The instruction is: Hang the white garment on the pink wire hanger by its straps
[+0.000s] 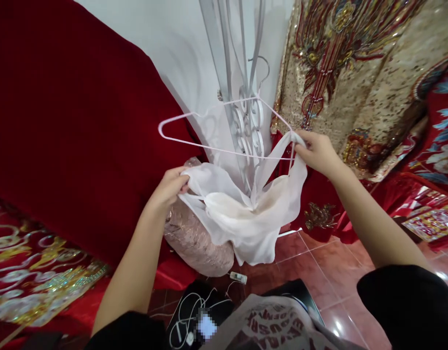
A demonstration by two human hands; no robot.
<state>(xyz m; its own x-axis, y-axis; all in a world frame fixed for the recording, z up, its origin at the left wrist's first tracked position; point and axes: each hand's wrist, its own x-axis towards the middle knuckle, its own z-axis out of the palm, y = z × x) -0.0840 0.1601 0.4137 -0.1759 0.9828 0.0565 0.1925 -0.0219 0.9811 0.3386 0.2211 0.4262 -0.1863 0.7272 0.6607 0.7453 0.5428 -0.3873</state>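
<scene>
A sheer white dress top (245,223) with thin straps and a cupped bodice is stretched between my two hands. My left hand (170,187) is closed, pinching the left shoulder of the garment, below the hanger's free left end. With closed fingers, my right hand (316,151) grips the other shoulder beside the right end of a pale pink hanger (209,146). That end appears to sit inside the right shoulder strap. The hanger's metal hook points up in front of a white metal stand (241,73); whether it hangs on anything, I cannot tell.
Dark red fabric (81,121) fills the left side. Embroidered gold and red garments (326,73) hang at the right. A pink sequined bundle (198,243) lies behind the white garment. Below are red floor tiles (329,267) and a black surface with white cables (189,311).
</scene>
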